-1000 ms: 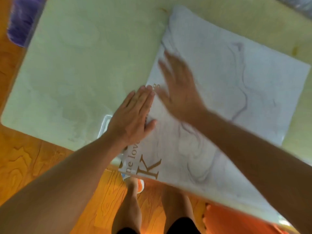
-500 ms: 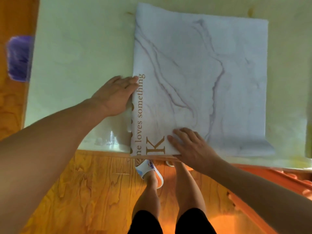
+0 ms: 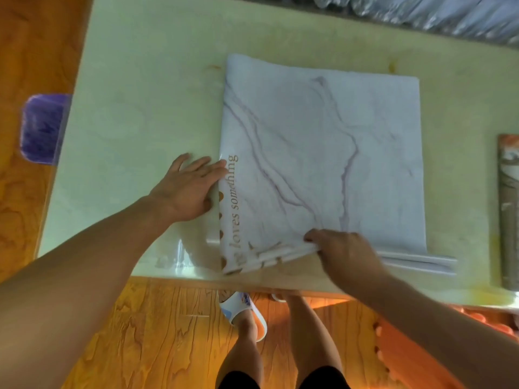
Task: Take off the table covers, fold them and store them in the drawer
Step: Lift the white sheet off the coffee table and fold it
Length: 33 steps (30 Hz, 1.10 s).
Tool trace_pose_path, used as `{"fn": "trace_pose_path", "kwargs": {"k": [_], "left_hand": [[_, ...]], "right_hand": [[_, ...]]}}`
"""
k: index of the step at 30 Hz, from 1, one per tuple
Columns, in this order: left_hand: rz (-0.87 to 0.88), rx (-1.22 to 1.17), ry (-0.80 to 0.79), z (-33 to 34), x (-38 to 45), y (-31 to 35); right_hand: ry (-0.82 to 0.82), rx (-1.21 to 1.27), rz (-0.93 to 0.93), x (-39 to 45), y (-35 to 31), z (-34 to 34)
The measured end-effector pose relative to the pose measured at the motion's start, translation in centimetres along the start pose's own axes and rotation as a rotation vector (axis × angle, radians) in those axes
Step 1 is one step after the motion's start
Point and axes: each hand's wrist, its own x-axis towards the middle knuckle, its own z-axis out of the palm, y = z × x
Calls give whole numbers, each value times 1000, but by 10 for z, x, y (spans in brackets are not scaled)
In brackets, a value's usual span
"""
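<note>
On the surface (image 3: 140, 80), the left hand (image 3: 188, 189) presses flat beside the folded cover (image 3: 309, 153); the right hand's (image 3: 345, 254) fingers (image 3: 311, 237) pinch its near edge.

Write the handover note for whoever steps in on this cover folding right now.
Left hand: flat on the pale table top, fingertips at the left edge of the folded white marble-print table cover.
Right hand: pinching the cover's stacked layers at its near edge, lifting them slightly.
Cover: folded into a rough square on the table; near-right layers stick out unevenly.
Another rolled or folded marbled piece lies at the table's right edge.
Done: cover off, several folds made.
Left: finish folding, store it; no drawer in view.
</note>
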Motion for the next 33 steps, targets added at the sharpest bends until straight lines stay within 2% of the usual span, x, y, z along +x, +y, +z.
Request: {"fn": "trace_pose_path", "kwargs": {"k": [5,8,12,17,23,27,30,33], "left_hand": [[-206,-300,25,-17,11,6],[-383,-500,93,-33,28,16],[-704,-729,262,-28,63,31],[-961,-577,266,-17,95,53],[-980,-596,340,-16,95,56],[-985,-682,454,-18,89,57],[-886,-836,583,-1,74,52],[-791,-840,606,16,66,47]], "right_hand": [[61,-52,34,89,45,-147],[25,-59,59,181,54,-185],[66,-15,89,287,63,-178],[38,-146,60,346,64,-121],[-33,-123,168,356,82,-119],[172,-94,170,344,88,-100],[346,-26,159,341,89,-86],[447,53,149,343,90,-83]]}}
